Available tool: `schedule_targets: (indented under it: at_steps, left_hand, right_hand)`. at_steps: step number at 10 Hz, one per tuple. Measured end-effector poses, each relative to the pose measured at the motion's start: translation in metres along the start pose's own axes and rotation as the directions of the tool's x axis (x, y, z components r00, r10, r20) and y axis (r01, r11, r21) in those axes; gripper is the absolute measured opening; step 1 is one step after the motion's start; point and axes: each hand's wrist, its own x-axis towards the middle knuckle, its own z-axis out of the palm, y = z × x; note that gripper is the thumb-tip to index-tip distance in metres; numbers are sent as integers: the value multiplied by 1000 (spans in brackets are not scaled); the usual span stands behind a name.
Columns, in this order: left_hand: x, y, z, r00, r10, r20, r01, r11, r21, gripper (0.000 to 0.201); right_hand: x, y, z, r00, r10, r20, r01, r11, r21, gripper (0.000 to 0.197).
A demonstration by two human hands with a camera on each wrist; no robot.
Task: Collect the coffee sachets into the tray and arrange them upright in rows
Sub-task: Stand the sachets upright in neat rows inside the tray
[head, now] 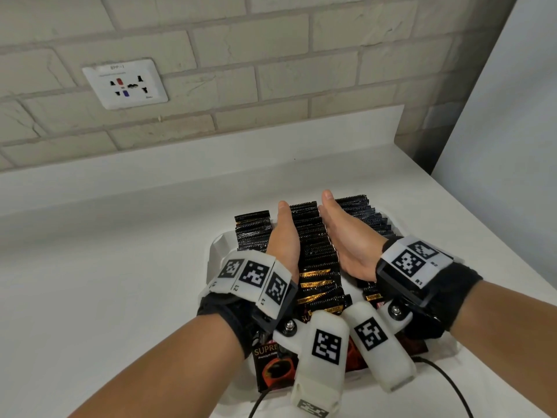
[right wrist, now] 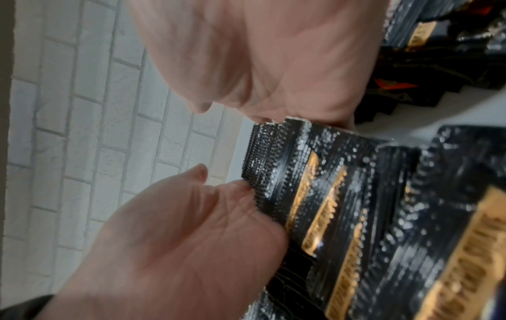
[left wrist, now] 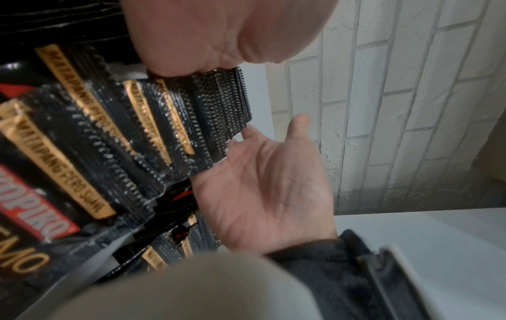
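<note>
A white tray (head: 215, 248) on the counter holds three rows of black coffee sachets standing on edge. My left hand (head: 284, 236) lies flat between the left row (head: 251, 227) and the middle row (head: 315, 236), fingers straight. My right hand (head: 346, 236) lies flat between the middle row and the right row (head: 361, 212). Both palms press the sides of the middle row. In the left wrist view the left hand (left wrist: 219, 32) and right hand (left wrist: 268, 184) flank the middle row (left wrist: 191, 121). The right wrist view shows the right hand (right wrist: 260, 54), the left hand (right wrist: 178, 249) and the sachets (right wrist: 301, 173) between them.
The front sachets (head: 271, 363) at the tray's near end face me, partly hidden by the wrist cameras. A wall socket (head: 125, 84) sits on the brick wall behind. A white panel (head: 497, 131) bounds the counter on the right. A black cable (head: 446, 375) runs off the front edge.
</note>
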Motion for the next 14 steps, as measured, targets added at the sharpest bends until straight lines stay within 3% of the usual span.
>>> schedule_targets:
  at_steps: [1, 2, 3, 4, 5, 6, 7, 8, 9, 10, 11, 12, 14]
  left_hand:
    - [-7, 4, 1, 1000, 13, -27, -14, 999, -30, 69]
    - [-17, 9, 0, 999, 29, -22, -29, 1000, -2, 70]
    - [-42, 21, 1, 995, 92, 29, -93, 995, 39, 54]
    - [-67, 27, 3, 973, 203, 110, -214, 972, 99, 57]
    - [-84, 40, -6, 963, 267, 45, -270, 956, 112, 71]
    - [-80, 36, -29, 962, 273, 34, -274, 959, 71, 82]
    - [-86, 26, -43, 965, 238, 110, -246, 968, 60, 70]
    - [-99, 9, -44, 958, 191, 212, -226, 961, 157, 56]
    - [-102, -3, -51, 959, 164, 233, -236, 914, 330, 45]
    - [-104, -4, -55, 933, 262, 247, -360, 659, 661, 55]
    - [-109, -2, -50, 887, 320, 332, -426, 289, 857, 58]
    - [-110, -4, -45, 889, 246, 385, -422, 119, 899, 62]
    - [-101, -7, -34, 868, 194, 456, -451, -72, 889, 56]
  right_hand:
    - [-3, -2, -3, 1000, -31, 3, 31, 998, -50, 64]
    - [-11, -4, -7, 994, -103, 23, 106, 962, -253, 68]
    - [-24, -11, -8, 980, -190, 67, 197, 830, -521, 66]
    - [-27, -17, -8, 967, -198, 160, 253, 666, -701, 64]
    - [-16, -17, -9, 963, -143, 227, 268, 505, -820, 64]
    - [-8, -14, -10, 964, -71, 255, 260, 438, -861, 64]
    - [-12, -16, -9, 963, -95, 253, 265, 517, -814, 67]
    - [-28, -21, -9, 951, -235, 203, 304, 571, -762, 62]
    - [-45, -15, -20, 942, -247, 225, 314, 425, -849, 44]
    - [-56, 2, -33, 966, -92, 242, 258, 257, -931, 19]
    - [-62, 16, -38, 981, 1, 193, 187, 244, -952, 14]
    - [-64, 22, -35, 982, 75, 176, 151, 260, -954, 13]
    - [-70, 27, -28, 955, 199, 219, 173, 223, -959, 19]
